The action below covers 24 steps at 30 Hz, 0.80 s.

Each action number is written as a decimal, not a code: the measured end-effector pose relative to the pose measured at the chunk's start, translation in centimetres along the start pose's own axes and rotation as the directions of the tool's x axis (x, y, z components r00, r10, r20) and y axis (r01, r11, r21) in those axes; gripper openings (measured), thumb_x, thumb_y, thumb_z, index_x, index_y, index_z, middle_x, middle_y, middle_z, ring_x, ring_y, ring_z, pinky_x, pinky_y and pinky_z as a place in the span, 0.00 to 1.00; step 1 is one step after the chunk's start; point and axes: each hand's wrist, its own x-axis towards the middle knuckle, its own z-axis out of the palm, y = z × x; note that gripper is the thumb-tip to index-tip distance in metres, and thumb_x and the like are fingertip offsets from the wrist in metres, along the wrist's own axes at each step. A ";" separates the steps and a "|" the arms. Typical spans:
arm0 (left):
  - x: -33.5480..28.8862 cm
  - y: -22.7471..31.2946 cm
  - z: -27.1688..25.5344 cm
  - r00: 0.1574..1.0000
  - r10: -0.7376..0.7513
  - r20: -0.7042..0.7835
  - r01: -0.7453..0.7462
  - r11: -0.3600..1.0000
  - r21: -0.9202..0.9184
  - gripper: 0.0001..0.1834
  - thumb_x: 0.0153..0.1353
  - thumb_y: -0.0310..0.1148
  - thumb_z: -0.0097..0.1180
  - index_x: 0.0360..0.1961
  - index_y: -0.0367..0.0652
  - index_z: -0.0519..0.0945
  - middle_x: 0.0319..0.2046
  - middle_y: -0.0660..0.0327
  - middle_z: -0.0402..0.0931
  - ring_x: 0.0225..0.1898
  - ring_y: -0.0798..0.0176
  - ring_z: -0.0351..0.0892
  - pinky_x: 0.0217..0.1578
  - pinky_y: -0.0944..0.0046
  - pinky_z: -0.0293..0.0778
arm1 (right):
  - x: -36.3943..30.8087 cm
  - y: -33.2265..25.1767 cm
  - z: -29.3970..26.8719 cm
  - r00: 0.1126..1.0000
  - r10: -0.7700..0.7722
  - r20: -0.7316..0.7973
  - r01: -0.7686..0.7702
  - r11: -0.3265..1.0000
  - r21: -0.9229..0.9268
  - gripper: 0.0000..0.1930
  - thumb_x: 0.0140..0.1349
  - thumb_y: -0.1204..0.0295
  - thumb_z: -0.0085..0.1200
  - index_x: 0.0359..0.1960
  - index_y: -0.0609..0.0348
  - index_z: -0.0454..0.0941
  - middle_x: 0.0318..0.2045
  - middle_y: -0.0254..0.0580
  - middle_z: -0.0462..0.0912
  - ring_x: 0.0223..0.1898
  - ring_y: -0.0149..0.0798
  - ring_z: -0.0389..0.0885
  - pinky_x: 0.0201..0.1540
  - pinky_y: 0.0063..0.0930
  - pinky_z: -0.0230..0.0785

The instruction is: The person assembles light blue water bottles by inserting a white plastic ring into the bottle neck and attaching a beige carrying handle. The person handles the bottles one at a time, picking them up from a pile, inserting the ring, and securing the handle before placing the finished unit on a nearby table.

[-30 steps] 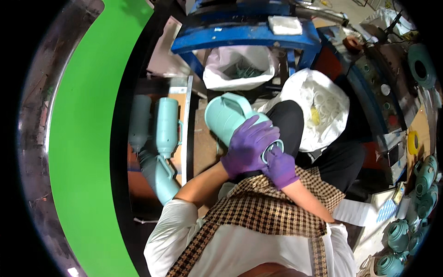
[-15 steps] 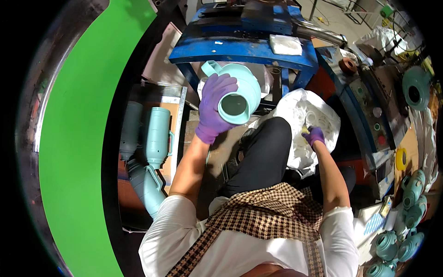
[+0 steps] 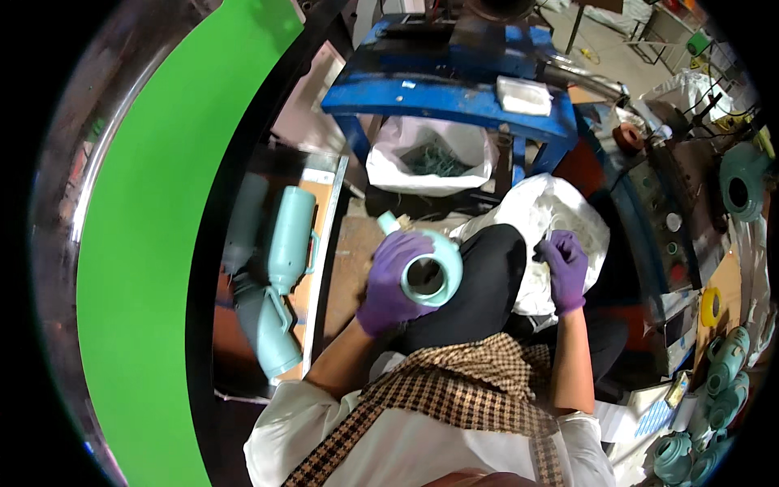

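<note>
Purple gloves cover both my hands, two in all, and my left hand (image 3: 393, 280) is wrapped around one pale turquoise plastic jug body (image 3: 452, 264), fingers spread over its near side, thumb beneath. I have this single jug above my left thigh, its round mouth turned up toward me and its one stubby handle (image 3: 388, 222) pointing away to the left. My left forearm comes in low and slants inward, the elbow bent; my right forearm rises almost straight, the right hand (image 3: 568, 264) raised over one white woven bag (image 3: 535, 294) with its fingers curled, and I cannot tell whether they pinch anything. Beyond my left arm, two more turquoise handled bodies, an upper one (image 3: 290, 231) and a lower one (image 3: 278, 337), lie end to end in one shallow tray with a pale metal edge (image 3: 324, 260). Ahead stands one blue metal table (image 3: 454, 109), with one white packet (image 3: 523, 96) on top and a second white bag (image 3: 422, 180) under it, filled with dark green shavings (image 3: 438, 160). Far to my right are one yellow ring-shaped roll (image 3: 711, 307) and at least four turquoise vessels (image 3: 726, 365) clustered together.
</note>
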 end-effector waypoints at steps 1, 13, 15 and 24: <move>0.8 0.6 0.5 0.999 0.034 0.022 -0.034 0.999 0.007 0.36 0.36 0.37 0.79 0.50 0.39 0.80 0.49 0.49 0.82 0.54 0.44 0.80 0.61 0.44 0.71 | -2.2 -1.4 0.3 0.999 0.018 0.042 -0.019 1.000 0.006 0.05 0.60 0.79 0.62 0.29 0.68 0.80 0.33 0.37 0.80 0.31 0.27 0.76 0.39 0.22 0.71; 3.9 3.7 3.0 0.956 0.224 0.189 -0.213 0.974 -0.078 0.32 0.38 0.34 0.72 0.49 0.42 0.81 0.50 0.55 0.83 0.56 0.48 0.80 0.65 0.43 0.66 | -7.7 -8.8 6.9 0.888 -0.268 0.373 0.408 0.835 -0.369 0.12 0.46 0.84 0.60 0.34 0.60 0.82 0.35 0.49 0.84 0.35 0.56 0.84 0.38 0.42 0.78; 3.7 4.1 3.6 0.955 0.229 0.189 -0.219 0.973 -0.073 0.28 0.43 0.31 0.70 0.50 0.42 0.82 0.51 0.55 0.83 0.57 0.48 0.81 0.65 0.42 0.66 | -8.0 -9.2 7.3 0.902 -0.205 0.381 0.377 0.805 -0.459 0.11 0.46 0.84 0.57 0.33 0.59 0.81 0.33 0.49 0.82 0.33 0.55 0.83 0.36 0.42 0.76; 3.1 4.9 5.0 0.922 0.259 0.287 -0.262 0.965 -0.028 0.26 0.44 0.38 0.69 0.48 0.44 0.82 0.51 0.56 0.83 0.57 0.47 0.80 0.65 0.42 0.65 | -8.5 -6.2 3.7 0.804 -0.084 0.589 0.411 0.793 -0.449 0.07 0.52 0.80 0.60 0.34 0.60 0.80 0.35 0.51 0.82 0.36 0.59 0.82 0.38 0.44 0.76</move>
